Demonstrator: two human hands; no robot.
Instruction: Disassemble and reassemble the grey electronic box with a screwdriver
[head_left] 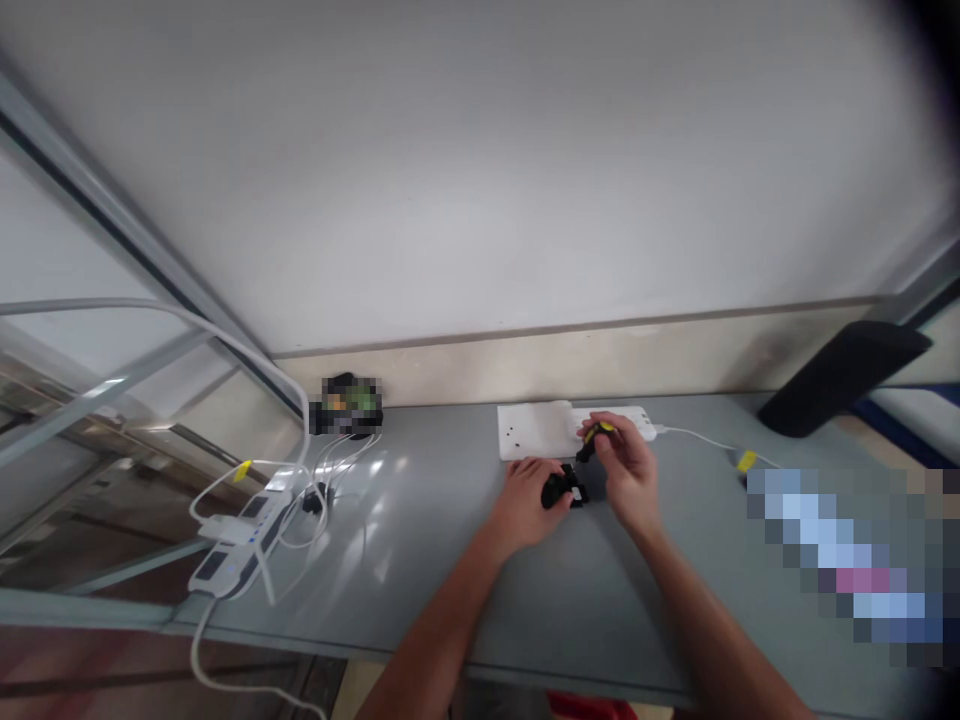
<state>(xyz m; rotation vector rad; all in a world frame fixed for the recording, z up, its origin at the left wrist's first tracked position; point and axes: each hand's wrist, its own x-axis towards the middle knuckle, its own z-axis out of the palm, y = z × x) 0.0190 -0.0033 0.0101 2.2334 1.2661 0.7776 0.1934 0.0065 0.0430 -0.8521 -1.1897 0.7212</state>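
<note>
My left hand [525, 505] holds a small black device [576, 484] down on the grey table, thumb and fingers closed about its left side. A screwdriver [600, 432] with a yellow and black handle is gripped in my right hand [628, 470]. Its lower end points down at the device's upper edge; whether the tip touches cannot be made out. Just behind my hands lies a white sheet or pad [536, 430] with several tiny dark pieces on it, perhaps screws. A white box-like item [643, 418] sits partly hidden behind my right hand.
A white power strip [225, 565] with cables lies at the table's left edge. Near the wall is a dark, pixelated object [346, 408]. A black cylinder [840, 380] leans at the back right. A white cable [705, 440] runs rightward toward a blurred area.
</note>
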